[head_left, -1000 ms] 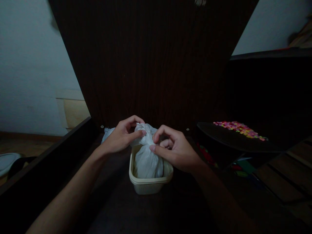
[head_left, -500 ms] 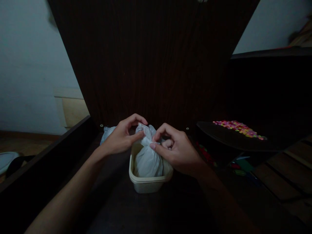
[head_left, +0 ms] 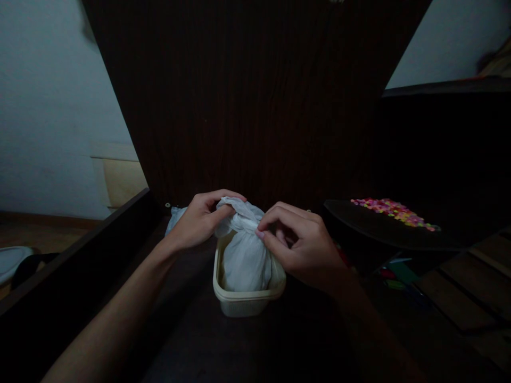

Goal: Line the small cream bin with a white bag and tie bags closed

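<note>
A white plastic bag [head_left: 246, 263], its lower part rounded and full, sits inside a cream rectangular tub [head_left: 244, 307]. What the bag holds is hidden. My left hand [head_left: 203, 215] grips the loose top of the bag, thumb and fingers closed on the gathered plastic. At the twisted neck, my right hand [head_left: 301, 239] pinches the bag between thumb and forefinger. Behind my left wrist lies another pale plastic bag [head_left: 174, 218], partly covered by the hand.
The tub stands on a dark wooden surface [head_left: 191, 340] with a tall dark panel [head_left: 255, 106] behind and a raised side board [head_left: 80, 247] at left. Colourful small pieces [head_left: 395, 211] lie on a dark corner shelf [head_left: 351, 221] at right, above a green item [head_left: 402, 270].
The bag's top is now spread wider and bent toward my left hand. My right hand has shifted slightly right, still pinching the neck. The tub is in nearly the same place.
</note>
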Available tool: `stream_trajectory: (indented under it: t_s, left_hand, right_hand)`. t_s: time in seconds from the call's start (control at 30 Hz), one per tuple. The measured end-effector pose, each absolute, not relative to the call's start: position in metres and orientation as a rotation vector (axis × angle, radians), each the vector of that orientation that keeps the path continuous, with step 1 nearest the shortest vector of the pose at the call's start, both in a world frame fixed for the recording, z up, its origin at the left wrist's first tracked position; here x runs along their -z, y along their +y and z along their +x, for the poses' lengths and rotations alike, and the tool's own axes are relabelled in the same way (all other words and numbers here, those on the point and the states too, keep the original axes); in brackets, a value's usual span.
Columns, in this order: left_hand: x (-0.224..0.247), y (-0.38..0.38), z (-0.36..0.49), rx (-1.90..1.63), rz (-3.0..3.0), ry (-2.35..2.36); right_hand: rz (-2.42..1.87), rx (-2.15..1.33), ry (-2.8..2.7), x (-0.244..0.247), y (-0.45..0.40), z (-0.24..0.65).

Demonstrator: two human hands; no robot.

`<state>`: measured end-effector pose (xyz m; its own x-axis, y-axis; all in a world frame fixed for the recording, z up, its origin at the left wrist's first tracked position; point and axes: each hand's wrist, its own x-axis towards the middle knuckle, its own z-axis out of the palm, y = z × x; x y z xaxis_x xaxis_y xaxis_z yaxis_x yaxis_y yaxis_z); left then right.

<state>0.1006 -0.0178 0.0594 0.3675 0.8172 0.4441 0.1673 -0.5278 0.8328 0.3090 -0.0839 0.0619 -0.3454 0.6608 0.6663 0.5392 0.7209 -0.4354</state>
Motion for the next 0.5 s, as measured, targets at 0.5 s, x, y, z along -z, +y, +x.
stream_trajectory:
  t_s: [0.5]
  left_hand:
    - [-0.062,-0.027,0.111,-1.175,1.613,0.800]
  right_hand:
    - [-1.124,0.314,-2.170,-0.045,-0.081,0.296]
